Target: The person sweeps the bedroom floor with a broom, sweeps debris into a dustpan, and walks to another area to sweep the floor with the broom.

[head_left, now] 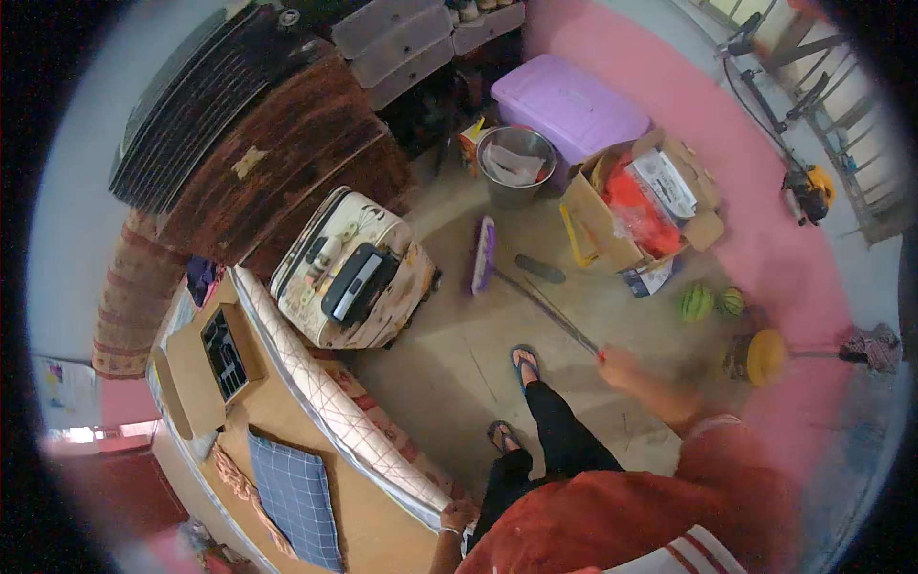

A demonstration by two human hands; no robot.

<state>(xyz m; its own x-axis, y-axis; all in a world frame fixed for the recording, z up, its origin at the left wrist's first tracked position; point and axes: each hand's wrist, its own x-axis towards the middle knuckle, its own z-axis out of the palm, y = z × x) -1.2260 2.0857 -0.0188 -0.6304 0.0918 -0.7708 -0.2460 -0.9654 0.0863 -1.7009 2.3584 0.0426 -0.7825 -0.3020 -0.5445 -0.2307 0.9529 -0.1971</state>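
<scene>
My right hand [626, 370] is closed around the upper end of a long thin handle [555, 318]. The handle slopes down to a purple and white broom head [484, 255], which rests on the floor to the left of a grey flat piece [539, 268]. My left hand [459, 517] is at the edge of the mattress [330, 378], touching it near the bed's front corner. Its fingers are too small and partly hidden to tell whether they grip. Both of my feet, in flip-flops, stand on the floor between the bed and the broom handle.
A patterned suitcase [354, 277] stands beside the bed. Ahead are a metal bucket [516, 187], a purple lidded bin [574, 105] and an open carton [612, 225]. Green striped melons [697, 302] and a yellow-lidded container [765, 358] sit along the pink wall. A checked pillow [296, 497] lies on the bed.
</scene>
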